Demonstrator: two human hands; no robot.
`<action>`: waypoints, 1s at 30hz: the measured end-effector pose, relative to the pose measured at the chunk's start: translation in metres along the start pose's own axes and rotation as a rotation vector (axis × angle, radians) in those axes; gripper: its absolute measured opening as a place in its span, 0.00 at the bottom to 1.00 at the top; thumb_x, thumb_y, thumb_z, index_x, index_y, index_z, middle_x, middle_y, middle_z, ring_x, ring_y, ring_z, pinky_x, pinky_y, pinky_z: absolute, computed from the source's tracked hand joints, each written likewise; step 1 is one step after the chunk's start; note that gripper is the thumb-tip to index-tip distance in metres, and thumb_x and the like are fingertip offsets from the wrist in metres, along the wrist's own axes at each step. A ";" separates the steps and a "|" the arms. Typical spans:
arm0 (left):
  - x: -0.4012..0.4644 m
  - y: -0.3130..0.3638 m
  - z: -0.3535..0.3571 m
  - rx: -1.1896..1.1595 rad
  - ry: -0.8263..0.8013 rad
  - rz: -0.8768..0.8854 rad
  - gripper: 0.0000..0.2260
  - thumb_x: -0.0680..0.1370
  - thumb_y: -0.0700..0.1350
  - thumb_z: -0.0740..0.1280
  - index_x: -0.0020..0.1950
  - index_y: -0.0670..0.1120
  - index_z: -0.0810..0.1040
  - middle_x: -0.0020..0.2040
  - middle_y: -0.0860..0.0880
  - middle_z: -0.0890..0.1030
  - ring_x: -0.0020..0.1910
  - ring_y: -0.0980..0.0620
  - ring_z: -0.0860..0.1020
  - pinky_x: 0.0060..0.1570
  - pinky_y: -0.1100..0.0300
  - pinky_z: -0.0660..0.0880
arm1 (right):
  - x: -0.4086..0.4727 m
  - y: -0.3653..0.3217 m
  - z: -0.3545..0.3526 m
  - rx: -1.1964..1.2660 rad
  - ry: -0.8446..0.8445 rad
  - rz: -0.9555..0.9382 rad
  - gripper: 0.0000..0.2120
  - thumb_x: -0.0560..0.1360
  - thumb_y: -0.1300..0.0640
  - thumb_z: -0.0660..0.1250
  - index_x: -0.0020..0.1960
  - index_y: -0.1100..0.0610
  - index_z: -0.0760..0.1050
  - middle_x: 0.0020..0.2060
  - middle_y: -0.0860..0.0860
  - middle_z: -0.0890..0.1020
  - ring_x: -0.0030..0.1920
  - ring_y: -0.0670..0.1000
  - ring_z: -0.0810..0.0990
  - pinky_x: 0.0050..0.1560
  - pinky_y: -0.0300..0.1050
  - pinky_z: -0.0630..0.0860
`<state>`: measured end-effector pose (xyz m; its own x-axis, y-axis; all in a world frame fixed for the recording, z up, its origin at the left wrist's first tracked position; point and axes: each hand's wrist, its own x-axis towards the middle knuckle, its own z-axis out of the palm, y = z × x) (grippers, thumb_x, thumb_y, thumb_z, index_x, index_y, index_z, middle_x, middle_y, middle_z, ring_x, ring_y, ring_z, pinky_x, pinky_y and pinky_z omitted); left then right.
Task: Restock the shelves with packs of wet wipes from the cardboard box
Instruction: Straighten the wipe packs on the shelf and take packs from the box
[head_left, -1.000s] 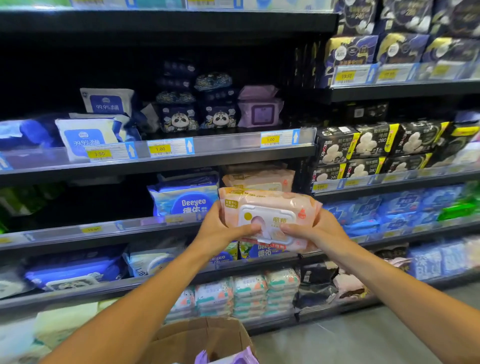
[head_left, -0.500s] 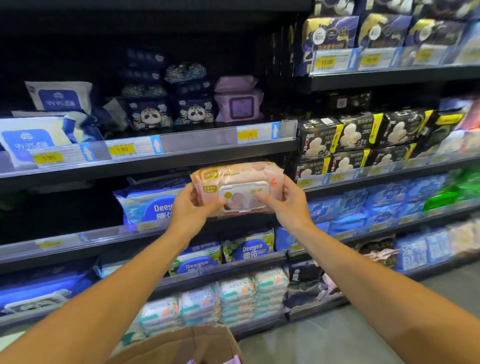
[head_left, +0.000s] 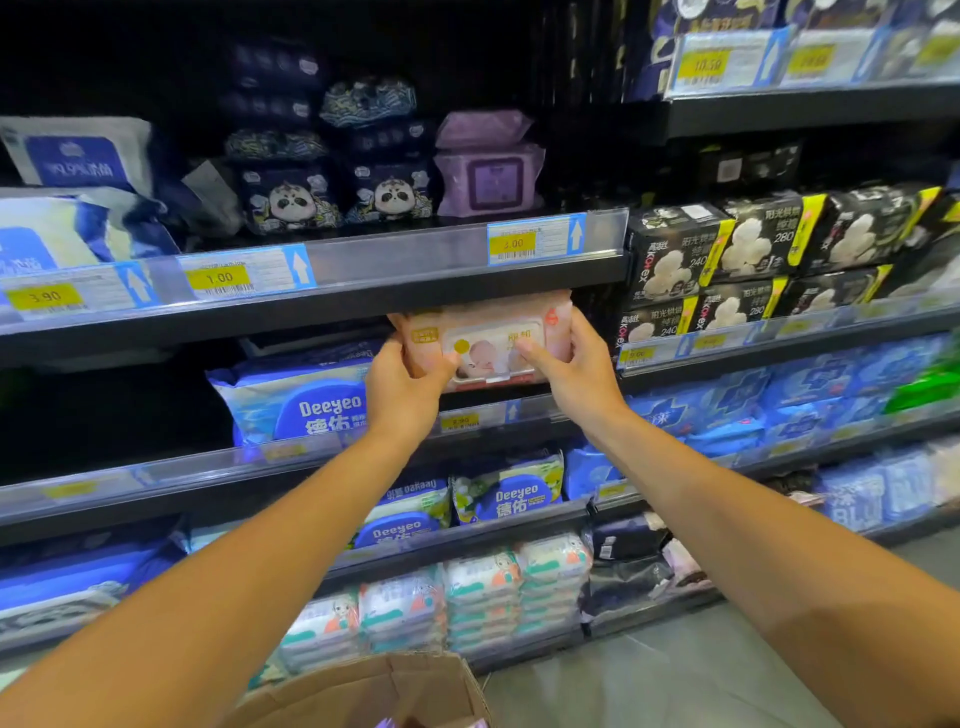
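I hold a pink pack of wet wipes (head_left: 485, 340) at the mouth of the second shelf (head_left: 363, 447), my left hand (head_left: 402, 387) gripping its left end and my right hand (head_left: 571, 371) its right, thumbs on the lidded face. The pack sits just under the lip of the shelf above (head_left: 395, 291), beside a blue Deeyeo pack (head_left: 296, 400). To seat it well, I should keep it level, clear that lip, and slide it straight back, label outward. The cardboard box (head_left: 363, 693) waits below.
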<state>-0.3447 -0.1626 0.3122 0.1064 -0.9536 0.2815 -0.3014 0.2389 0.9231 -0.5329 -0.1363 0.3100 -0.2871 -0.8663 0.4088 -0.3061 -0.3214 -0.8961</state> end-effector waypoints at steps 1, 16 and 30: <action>0.001 0.000 0.003 0.022 0.007 -0.005 0.17 0.76 0.46 0.74 0.63 0.46 0.76 0.58 0.48 0.81 0.56 0.51 0.79 0.53 0.56 0.76 | 0.003 0.001 0.002 -0.020 0.003 0.004 0.14 0.75 0.55 0.73 0.59 0.56 0.75 0.52 0.50 0.83 0.55 0.50 0.81 0.60 0.51 0.77; -0.051 0.017 -0.051 0.494 -0.330 0.067 0.21 0.80 0.49 0.67 0.72 0.48 0.68 0.68 0.50 0.74 0.66 0.48 0.73 0.56 0.56 0.71 | -0.039 0.014 0.002 -0.430 0.082 0.001 0.38 0.74 0.48 0.74 0.77 0.55 0.59 0.73 0.51 0.68 0.73 0.54 0.66 0.73 0.53 0.67; -0.050 -0.051 -0.130 1.129 -0.159 0.358 0.35 0.77 0.67 0.58 0.80 0.64 0.45 0.82 0.42 0.43 0.76 0.30 0.35 0.73 0.35 0.61 | -0.060 0.027 0.022 -1.107 -0.283 -0.469 0.29 0.80 0.36 0.52 0.79 0.40 0.55 0.81 0.44 0.47 0.78 0.69 0.39 0.72 0.72 0.60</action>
<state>-0.2115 -0.1036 0.2846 -0.2479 -0.8966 0.3670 -0.9610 0.2756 0.0242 -0.5039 -0.1012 0.2579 0.2220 -0.8510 0.4759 -0.9692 -0.2461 0.0120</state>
